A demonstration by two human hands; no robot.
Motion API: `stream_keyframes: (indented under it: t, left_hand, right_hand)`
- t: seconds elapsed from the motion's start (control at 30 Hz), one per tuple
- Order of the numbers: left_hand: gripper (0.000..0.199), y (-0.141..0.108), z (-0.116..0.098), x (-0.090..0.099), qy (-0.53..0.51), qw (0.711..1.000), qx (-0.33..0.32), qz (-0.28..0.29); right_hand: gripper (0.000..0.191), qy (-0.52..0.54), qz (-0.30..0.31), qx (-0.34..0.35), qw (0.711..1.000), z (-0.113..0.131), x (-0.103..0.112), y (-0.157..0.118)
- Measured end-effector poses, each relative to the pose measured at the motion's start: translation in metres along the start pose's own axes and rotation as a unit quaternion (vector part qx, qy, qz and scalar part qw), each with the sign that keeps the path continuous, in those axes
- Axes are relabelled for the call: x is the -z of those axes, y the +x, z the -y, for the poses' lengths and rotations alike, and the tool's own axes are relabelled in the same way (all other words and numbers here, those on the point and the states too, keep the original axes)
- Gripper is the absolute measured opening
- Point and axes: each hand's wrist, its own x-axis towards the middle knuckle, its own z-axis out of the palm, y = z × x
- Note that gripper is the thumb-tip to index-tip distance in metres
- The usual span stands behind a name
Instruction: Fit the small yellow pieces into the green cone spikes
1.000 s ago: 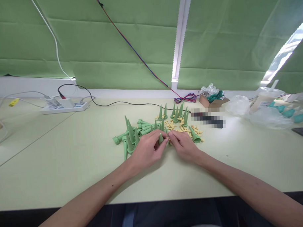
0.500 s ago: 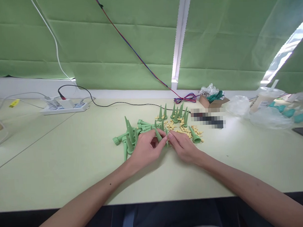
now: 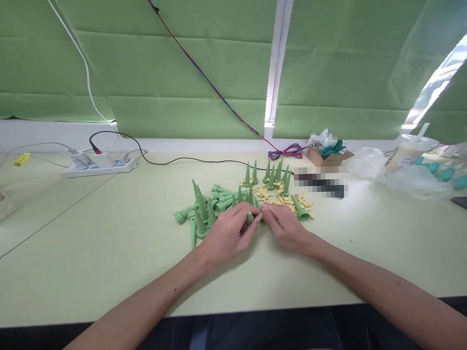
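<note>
My left hand (image 3: 230,231) is closed around a green plastic cone spike (image 3: 250,217), its narrow end tipped toward me. Close against it, my right hand (image 3: 284,225) pinches with thumb and forefinger at the spike's far side; what lies between those fingertips is too small and covered to make out. Several green cone spikes (image 3: 201,205) stand point up by my left hand, and others lie on their sides. Small yellow valve-like pieces (image 3: 262,194) are scattered behind both hands. One green cone (image 3: 300,208) lies beside my right hand with its open end toward me.
A white power strip (image 3: 103,168) with plugs sits at the back left of the table (image 3: 106,261). At the back right are a small cardboard box (image 3: 327,159), plastic bags (image 3: 367,163), a drink cup (image 3: 405,153) and a phone (image 3: 466,206). A black cable crosses behind the parts.
The spike in my left hand has turned from pointing up and away to pointing toward me. My left hand has rolled and shifted slightly right; my right hand has hardly moved.
</note>
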Motion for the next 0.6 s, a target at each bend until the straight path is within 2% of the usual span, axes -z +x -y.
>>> stream_keyframes:
  t: [0.43,0.6]
  left_hand:
    - [0.016,-0.0029,0.0066,0.0008,0.087,0.994,-0.039,0.050]
    - [0.019,-0.0029,0.0063,0.0011,0.119,0.990,-0.053,0.045]
  right_hand:
    - [0.037,-0.005,0.003,-0.009,1.000,-0.0006,-0.0005,0.0016]
    - [0.039,-0.002,0.000,-0.019,1.000,0.0007,-0.0007,0.0017]
